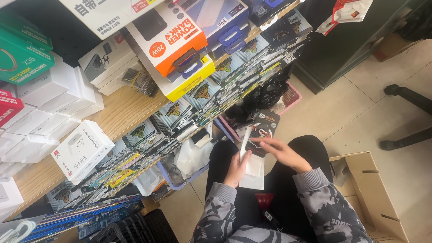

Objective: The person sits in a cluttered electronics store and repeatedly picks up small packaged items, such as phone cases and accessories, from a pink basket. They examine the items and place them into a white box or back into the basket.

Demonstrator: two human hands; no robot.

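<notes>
My left hand (236, 168) grips a flat white packet (246, 140) by its lower part, with more white packets (254, 175) lying on my lap beneath it. My right hand (280, 152) rests its fingers on a dark flat package (262, 131) with a printed picture, held up next to the white one. Both hands are over my black-trousered lap, in front of hanging rows of flat phone-accessory packs (234, 85). My sleeves are grey camouflage.
A wooden shelf (121, 110) carries white boxes (81, 150), green boxes (20, 51) and an orange-and-white box (173, 38). A pink basket (292, 96) and a bluish basket (189, 177) sit on the tiled floor. An open cardboard box (373, 193) stands at my right.
</notes>
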